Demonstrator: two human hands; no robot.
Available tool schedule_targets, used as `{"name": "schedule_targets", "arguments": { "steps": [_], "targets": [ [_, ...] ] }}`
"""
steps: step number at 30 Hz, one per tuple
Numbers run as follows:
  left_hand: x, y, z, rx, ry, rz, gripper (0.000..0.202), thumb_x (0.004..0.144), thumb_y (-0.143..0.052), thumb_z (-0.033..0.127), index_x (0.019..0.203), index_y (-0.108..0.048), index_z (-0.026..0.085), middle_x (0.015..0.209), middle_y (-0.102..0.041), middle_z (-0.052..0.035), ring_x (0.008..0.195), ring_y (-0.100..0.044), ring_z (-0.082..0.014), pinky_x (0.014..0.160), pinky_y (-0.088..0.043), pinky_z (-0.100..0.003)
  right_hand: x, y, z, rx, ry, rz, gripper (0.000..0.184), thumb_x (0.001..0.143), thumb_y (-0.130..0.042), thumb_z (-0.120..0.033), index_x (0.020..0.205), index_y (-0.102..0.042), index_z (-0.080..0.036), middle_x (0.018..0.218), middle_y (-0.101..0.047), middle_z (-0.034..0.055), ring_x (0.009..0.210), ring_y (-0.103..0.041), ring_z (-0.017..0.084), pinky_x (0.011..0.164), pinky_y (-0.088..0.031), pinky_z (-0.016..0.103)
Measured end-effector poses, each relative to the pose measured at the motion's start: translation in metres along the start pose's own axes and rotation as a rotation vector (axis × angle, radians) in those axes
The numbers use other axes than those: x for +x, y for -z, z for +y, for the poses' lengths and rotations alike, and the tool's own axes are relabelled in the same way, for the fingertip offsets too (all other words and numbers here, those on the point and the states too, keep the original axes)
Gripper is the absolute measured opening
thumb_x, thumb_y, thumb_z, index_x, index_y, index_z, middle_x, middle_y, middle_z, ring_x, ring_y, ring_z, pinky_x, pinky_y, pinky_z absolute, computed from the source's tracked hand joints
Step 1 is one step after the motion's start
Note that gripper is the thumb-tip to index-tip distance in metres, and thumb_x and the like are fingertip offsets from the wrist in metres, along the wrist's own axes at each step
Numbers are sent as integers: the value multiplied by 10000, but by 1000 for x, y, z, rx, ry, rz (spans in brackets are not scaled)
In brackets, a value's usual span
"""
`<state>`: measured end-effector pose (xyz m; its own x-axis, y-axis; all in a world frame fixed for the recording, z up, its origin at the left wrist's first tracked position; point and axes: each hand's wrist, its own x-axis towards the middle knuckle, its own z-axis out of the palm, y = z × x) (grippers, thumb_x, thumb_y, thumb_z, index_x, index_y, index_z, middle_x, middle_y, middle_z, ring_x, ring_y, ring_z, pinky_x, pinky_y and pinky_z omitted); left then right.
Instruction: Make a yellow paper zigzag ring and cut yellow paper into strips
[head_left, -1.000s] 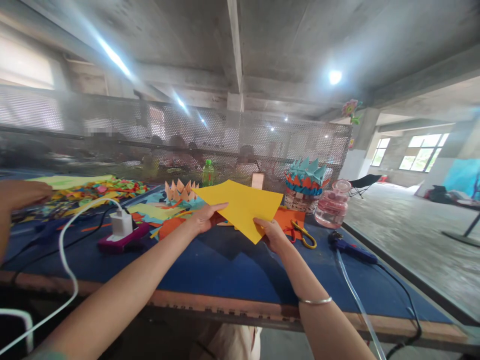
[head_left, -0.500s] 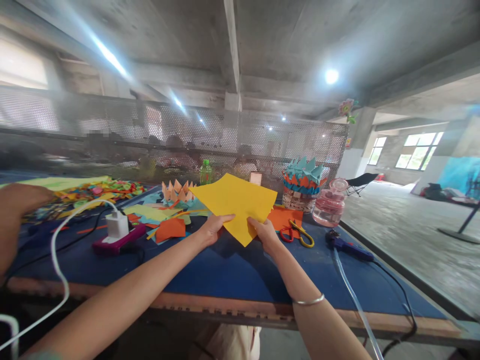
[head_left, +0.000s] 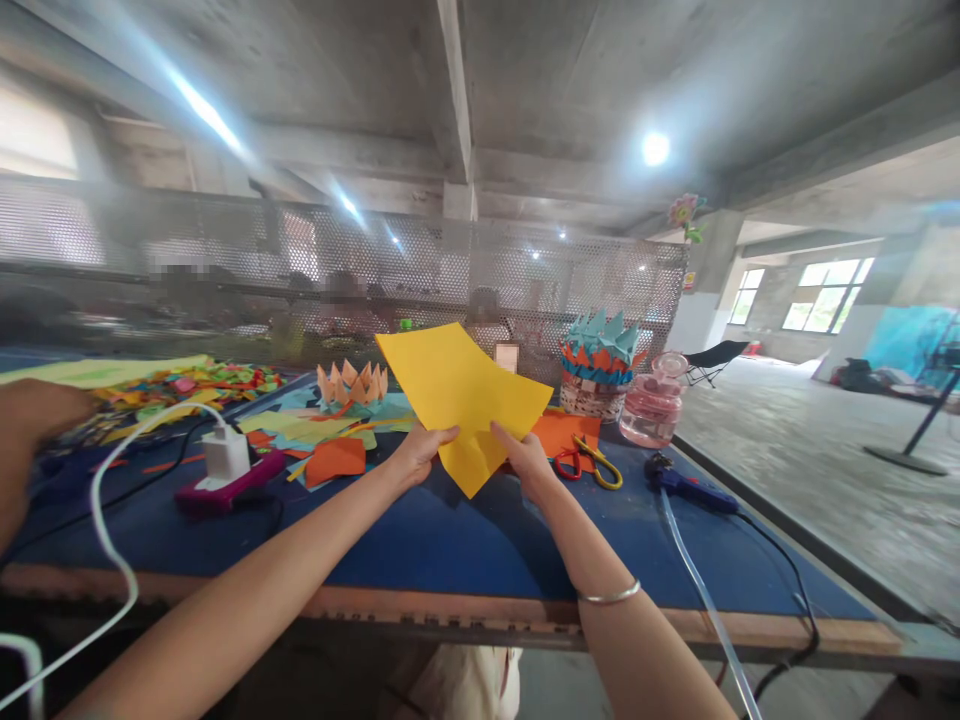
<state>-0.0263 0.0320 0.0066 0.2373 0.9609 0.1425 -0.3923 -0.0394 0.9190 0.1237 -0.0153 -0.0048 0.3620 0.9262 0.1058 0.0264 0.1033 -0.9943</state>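
Note:
I hold a yellow paper sheet (head_left: pixel 459 395) up above the blue table (head_left: pixel 465 545), one corner pointing down toward me. My left hand (head_left: pixel 417 455) pinches its lower left edge, thumb on top. My right hand (head_left: pixel 525 458) pinches the lower right edge, a thin bangle (head_left: pixel 609 596) on that wrist. Both hands are closed on the sheet, close together near the bottom corner.
Yellow-handled scissors (head_left: pixel 592 462) lie on orange paper right of my hands. A glue gun (head_left: pixel 686 488) with cable, a pink jar (head_left: pixel 651 408), paper crowns (head_left: pixel 600 352) and paper scraps (head_left: pixel 330 440) are around. A charger (head_left: pixel 223 455) sits left. Another person's hand (head_left: pixel 30 420) is at far left.
The yellow sheet has tilted up more upright, and my two hands have moved closer together near its bottom corner.

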Motion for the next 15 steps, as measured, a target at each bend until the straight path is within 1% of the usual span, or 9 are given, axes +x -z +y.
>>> {"name": "schedule_targets", "arguments": {
  "steps": [2, 3, 4, 6, 8, 9, 11, 13, 15],
  "targets": [
    [3, 2, 1, 3, -15, 27, 598, 444, -818, 113, 1028, -691, 144, 915, -742, -106, 956, -659, -327, 840, -525, -410, 1, 10, -6, -112, 28, 86, 394, 827, -474, -520, 861, -677, -184, 839, -718, 75, 759, -676, 219, 589, -532, 293],
    [4, 3, 2, 4, -25, 43, 586, 452, -812, 104, 1024, -693, 149, 917, -743, -100, 967, -657, -322, 847, -523, -403, 1, 17, -9, -183, 41, 151, 407, 858, -418, -510, 860, -672, -192, 879, -713, 82, 836, -667, 231, 648, -532, 303],
    [6, 5, 3, 4, -34, 59, 570, 460, -806, 92, 1015, -697, 155, 919, -743, -94, 977, -654, -317, 853, -523, -396, 1, 24, -12, -262, 54, 220, 379, 871, -407, -476, 864, -668, -201, 934, -705, 88, 937, -643, 245, 727, -521, 315],
    [9, 7, 6, 4, -45, 83, 524, 478, -788, 67, 986, -708, 162, 918, -744, -87, 992, -650, -309, 856, -524, -383, 1, 40, -16, -430, 65, 345, 250, 856, -462, -360, 892, -668, -223, 1073, -668, 94, 1143, -535, 271, 895, -450, 347],
    [11, 9, 8, 1, -47, 101, 482, 490, -775, 47, 954, -716, 162, 908, -746, -85, 990, -653, -306, 850, -529, -381, -1, 53, -18, -591, 45, 436, 188, 805, -526, -230, 921, -673, -217, 1194, -602, 122, 1256, -424, 298, 999, -355, 394],
    [12, 10, 10, -1, -45, 106, 470, 492, -772, 39, 944, -718, 160, 900, -747, -84, 983, -657, -304, 846, -532, -381, -2, 59, -18, -663, 21, 471, 208, 778, -547, -181, 941, -674, -198, 1233, -565, 151, 1276, -393, 318, 1019, -321, 424],
    [14, 12, 12, -9, -40, 113, 468, 492, -771, 29, 939, -717, 156, 886, -748, -81, 959, -667, -301, 834, -540, -383, -3, 67, -16, -782, -48, 520, 274, 740, -574, -130, 998, -664, -143, 1264, -505, 221, 1275, -377, 360, 1018, -293, 479],
    [15, 14, 14, -17, -34, 117, 475, 498, -768, 23, 951, -715, 156, 879, -749, -78, 934, -677, -297, 816, -548, -385, -3, 72, -13, -863, -124, 544, 354, 734, -589, -133, 1085, -629, -104, 1266, -476, 259, 1256, -388, 382, 995, -301, 501],
    [16, 15, 16, -25, -33, 122, 476, 514, -757, 17, 966, -713, 159, 878, -749, -76, 920, -682, -292, 799, -555, -378, -2, 75, -9, -907, -186, 541, 415, 745, -594, -159, 1152, -590, -84, 1267, -468, 271, 1238, -403, 390, 971, -328, 495]
  ]
}}
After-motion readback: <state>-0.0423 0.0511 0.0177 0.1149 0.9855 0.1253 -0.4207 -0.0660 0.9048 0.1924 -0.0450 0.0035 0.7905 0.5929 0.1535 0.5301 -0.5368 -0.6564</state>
